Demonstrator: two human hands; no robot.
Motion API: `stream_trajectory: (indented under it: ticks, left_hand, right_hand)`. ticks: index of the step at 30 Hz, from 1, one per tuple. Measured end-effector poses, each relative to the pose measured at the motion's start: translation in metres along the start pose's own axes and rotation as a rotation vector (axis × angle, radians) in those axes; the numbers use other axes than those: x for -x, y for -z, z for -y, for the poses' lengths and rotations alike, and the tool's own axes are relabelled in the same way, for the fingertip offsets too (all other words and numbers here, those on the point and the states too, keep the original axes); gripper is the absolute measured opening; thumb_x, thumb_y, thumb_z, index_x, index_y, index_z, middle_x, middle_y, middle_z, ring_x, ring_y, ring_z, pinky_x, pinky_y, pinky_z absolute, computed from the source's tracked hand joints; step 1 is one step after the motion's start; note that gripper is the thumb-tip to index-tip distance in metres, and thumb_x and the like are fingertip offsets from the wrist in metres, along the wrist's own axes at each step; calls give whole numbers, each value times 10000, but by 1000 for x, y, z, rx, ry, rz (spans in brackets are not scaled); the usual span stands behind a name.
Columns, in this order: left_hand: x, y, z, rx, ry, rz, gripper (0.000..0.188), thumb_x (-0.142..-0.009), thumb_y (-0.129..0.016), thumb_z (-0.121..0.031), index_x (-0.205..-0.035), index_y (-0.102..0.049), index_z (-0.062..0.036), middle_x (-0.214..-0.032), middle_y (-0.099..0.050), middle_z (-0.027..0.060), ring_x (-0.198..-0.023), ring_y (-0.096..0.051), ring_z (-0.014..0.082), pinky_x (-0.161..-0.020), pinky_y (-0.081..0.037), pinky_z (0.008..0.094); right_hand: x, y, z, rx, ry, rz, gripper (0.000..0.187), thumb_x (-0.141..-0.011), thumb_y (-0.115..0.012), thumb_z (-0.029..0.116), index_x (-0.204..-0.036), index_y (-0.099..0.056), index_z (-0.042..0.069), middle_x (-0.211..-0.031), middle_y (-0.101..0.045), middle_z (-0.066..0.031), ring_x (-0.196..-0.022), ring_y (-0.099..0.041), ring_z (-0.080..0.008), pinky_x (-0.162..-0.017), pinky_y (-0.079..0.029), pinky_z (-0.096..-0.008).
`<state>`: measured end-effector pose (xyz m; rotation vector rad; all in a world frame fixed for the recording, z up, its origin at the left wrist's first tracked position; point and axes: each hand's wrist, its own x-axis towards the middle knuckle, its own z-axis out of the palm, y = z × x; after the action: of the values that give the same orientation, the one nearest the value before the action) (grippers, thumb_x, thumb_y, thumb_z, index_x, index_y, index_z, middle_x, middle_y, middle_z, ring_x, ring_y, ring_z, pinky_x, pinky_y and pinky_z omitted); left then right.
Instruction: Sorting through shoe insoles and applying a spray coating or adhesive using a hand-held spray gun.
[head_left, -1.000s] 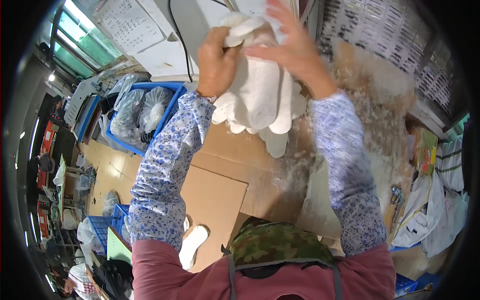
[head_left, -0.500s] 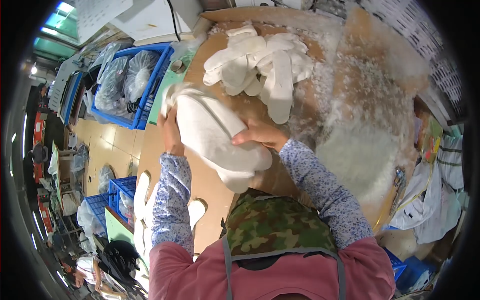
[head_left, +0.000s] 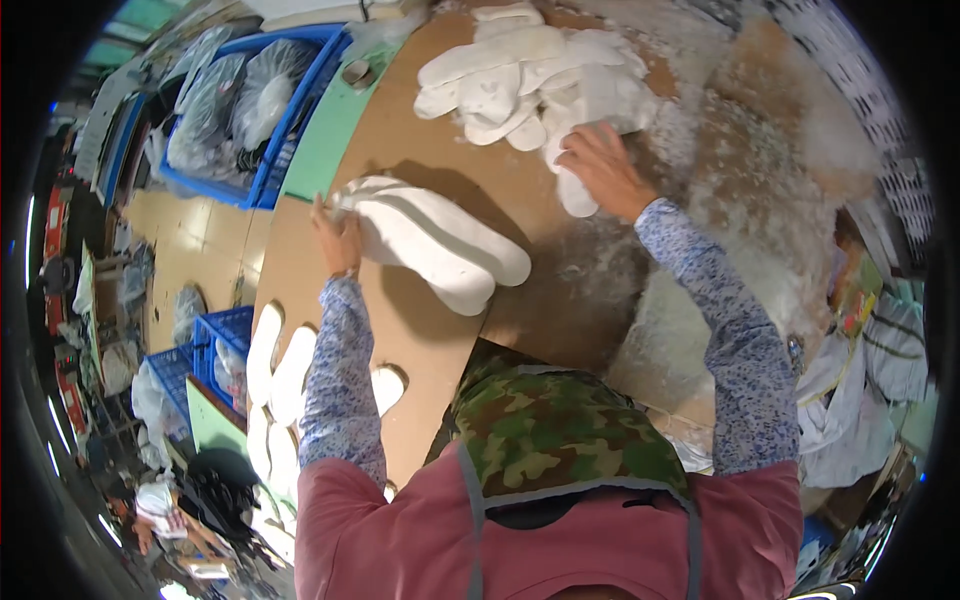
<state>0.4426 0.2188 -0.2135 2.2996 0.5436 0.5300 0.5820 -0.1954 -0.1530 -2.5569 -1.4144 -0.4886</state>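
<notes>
Both arms (head_left: pixel 342 370) reach forward, the left hand (head_left: pixel 338 240) pinching one end of the white insole stack (head_left: pixel 425 240) over the desk (head_left: pixel 390 150), the right hand (head_left: pixel 608 175) arched at the insole pile (head_left: pixel 500 75), its fingers' undersides hidden, their grip impossible to tell.

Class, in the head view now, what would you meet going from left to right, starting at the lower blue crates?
Lower blue crates → left hand → held insoles → right hand → white bags.

The insoles (head_left: pixel 425 245) are looking soft and dull, like cloth. The bags (head_left: pixel 268 92) are shining like thin plastic, the basket (head_left: pixel 293 120) is looking like hard plastic, and the floor (head_left: pixel 195 235) is gleaming.
</notes>
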Motion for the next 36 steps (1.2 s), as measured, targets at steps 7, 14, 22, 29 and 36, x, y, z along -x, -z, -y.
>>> stream_trajectory:
  ticks: [7,14,22,29,36]
  left_hand:
    - [-3,5,-25,-142,-190,-98,352,-851,-465,-131,-1163,-621,-182,-1304,-457,169,-1239,-356,344,-1031,-239,484]
    - [41,-1,-106,-408,-577,67,489,-845,-477,-212,-1322,-466,-103,-1445,-325,151,-1359,-221,357,-1073,-154,557]
    - [92,-44,-125,-383,-702,314,500,-906,-416,-293,-1359,-420,-83,-1477,-289,115,-1383,-188,349,-1081,-74,594]
    - [80,-63,-263,834,-104,651,421,-900,-513,-164,-1296,-463,-31,-1299,-484,164,-1212,-449,285,-1026,-334,381]
    - [50,-55,-326,1441,402,873,343,-937,-466,-196,-1203,-495,19,-1144,-602,110,-1045,-593,206,-933,-468,338]
  right_hand:
    - [-5,27,-19,98,-51,269,143,-775,-567,87,-894,-641,118,-971,-597,-57,-1035,-517,-227,-1019,-273,-458]
    - [7,125,-85,-275,-649,-96,232,-797,-641,177,-973,-624,28,-875,-652,-139,-786,-612,-317,-793,-465,-429]
    - [25,135,-50,-319,-638,-202,227,-844,-620,214,-976,-621,30,-811,-633,-161,-715,-615,-259,-653,-461,-370]
    - [3,145,18,-820,-662,-152,243,-882,-599,244,-921,-615,4,-667,-567,-42,-587,-486,-82,-541,-404,-278]
    - [23,151,4,-705,-580,-226,278,-878,-603,246,-1028,-596,13,-825,-602,-42,-742,-538,-116,-692,-439,-279]
